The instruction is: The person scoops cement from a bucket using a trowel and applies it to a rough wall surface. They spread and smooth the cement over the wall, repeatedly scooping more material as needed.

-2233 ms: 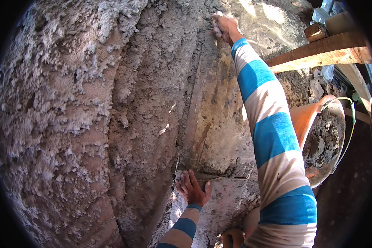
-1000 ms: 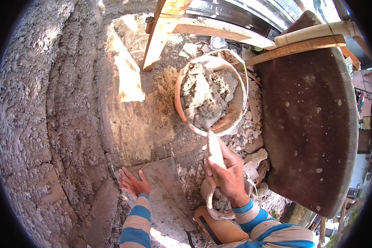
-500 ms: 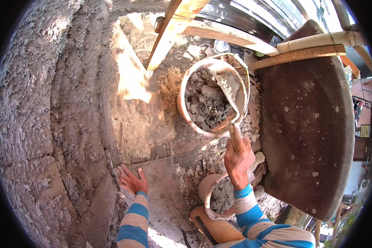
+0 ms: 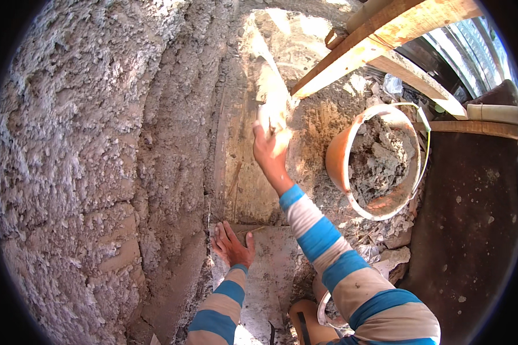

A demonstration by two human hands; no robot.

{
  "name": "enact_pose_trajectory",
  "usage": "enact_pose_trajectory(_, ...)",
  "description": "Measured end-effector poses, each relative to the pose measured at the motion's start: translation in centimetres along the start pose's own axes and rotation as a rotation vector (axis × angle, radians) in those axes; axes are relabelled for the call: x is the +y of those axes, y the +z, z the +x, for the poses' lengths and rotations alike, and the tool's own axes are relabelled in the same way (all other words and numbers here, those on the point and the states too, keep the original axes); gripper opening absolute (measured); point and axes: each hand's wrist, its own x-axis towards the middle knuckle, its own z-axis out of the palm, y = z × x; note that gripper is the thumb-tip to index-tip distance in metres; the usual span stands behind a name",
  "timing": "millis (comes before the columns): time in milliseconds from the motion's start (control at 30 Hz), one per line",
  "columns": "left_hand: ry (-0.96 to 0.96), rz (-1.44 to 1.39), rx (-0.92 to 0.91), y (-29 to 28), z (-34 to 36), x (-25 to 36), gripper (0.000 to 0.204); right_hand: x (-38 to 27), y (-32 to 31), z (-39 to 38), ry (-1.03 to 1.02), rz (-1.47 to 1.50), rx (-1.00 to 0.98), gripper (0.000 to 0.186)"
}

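My right hand (image 4: 271,150) is closed round the handle of a trowel (image 4: 266,114), over the sunlit part of a wooden board. Glare hides much of the blade. My left hand (image 4: 233,247), fingers spread, rests on a flat grey board (image 4: 265,264) close to the foot of the rough wall (image 4: 92,144). Right of the trowel stands an orange bucket (image 4: 338,158) with grey mortar (image 4: 380,155) in it and its handle swung to the far right side.
A smaller bucket (image 4: 323,310) is half hidden under my right arm. Wooden beams (image 4: 380,46) slant across the upper right. A dark brown panel (image 4: 466,230) stands along the right, with rubble (image 4: 394,256) beside it.
My right hand has moved the trowel out of the orange bucket and left toward the wall. The view has shifted left, while my left hand still rests on the board.
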Motion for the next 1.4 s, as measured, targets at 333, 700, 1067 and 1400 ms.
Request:
enact_pose_trajectory(333, -0.02, 0.006, 0.024, 0.7, 0.1, 0.1, 0.089, 5.5, 15.6, 13.3, 0.532, 0.328, 0.002, 0.055)
enact_pose_trajectory(700, -0.005, -0.058, 0.018, 1.2, 0.2, -0.1, 0.089, 5.4, 15.3, 20.4, 0.578, 0.189, -0.174, 0.033)
enact_pose_trajectory(1067, 0.065, -0.033, 0.108, 1.1, 0.7, 0.7, 0.085, 7.1, 12.1, 19.5, 0.678, 0.899, -0.445, 0.039)
enact_pose_trajectory(1400, 0.07, -0.023, 0.106, 0.5, 0.5, 0.9, 0.084, 2.2, 5.9, 11.2, 0.709, 1.03, -0.408, 0.066)
